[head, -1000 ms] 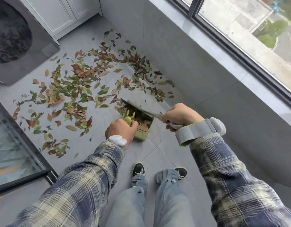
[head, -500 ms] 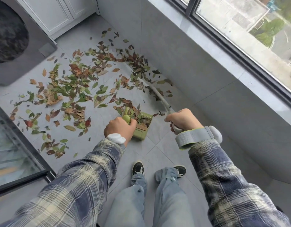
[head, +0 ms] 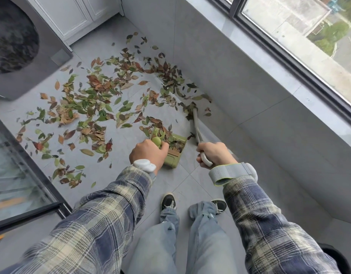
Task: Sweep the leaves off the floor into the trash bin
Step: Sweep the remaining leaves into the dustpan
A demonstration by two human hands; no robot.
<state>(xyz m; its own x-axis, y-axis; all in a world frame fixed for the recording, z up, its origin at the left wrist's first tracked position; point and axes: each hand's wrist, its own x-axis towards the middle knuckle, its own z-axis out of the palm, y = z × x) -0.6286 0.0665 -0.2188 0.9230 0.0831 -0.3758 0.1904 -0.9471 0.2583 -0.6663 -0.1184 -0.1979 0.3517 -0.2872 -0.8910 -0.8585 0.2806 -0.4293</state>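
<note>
Green and brown leaves (head: 95,103) lie scattered over the grey tiled floor, thick in the middle and along the wall foot. My left hand (head: 148,153) grips the handle of a green dustpan (head: 174,153) that rests on the floor with leaves piled in it. My right hand (head: 215,154) is shut on the pale handle of a small broom (head: 196,127). The broom reaches forward to the wall foot, and its head is buried among leaves there. A dark rounded rim at the bottom right corner (head: 336,256) may be the trash bin.
A grey tiled wall (head: 249,91) under a window runs along the right. A washing machine (head: 18,50) stands at the far left with white cabinet doors (head: 75,14) behind it. A glass door frame (head: 26,175) borders the left. My shoes (head: 168,201) stand just behind the dustpan.
The broom has swung from across the dustpan mouth out toward the wall, its head now among the leaves at the wall foot. My left hand and the dustpan stayed in place.
</note>
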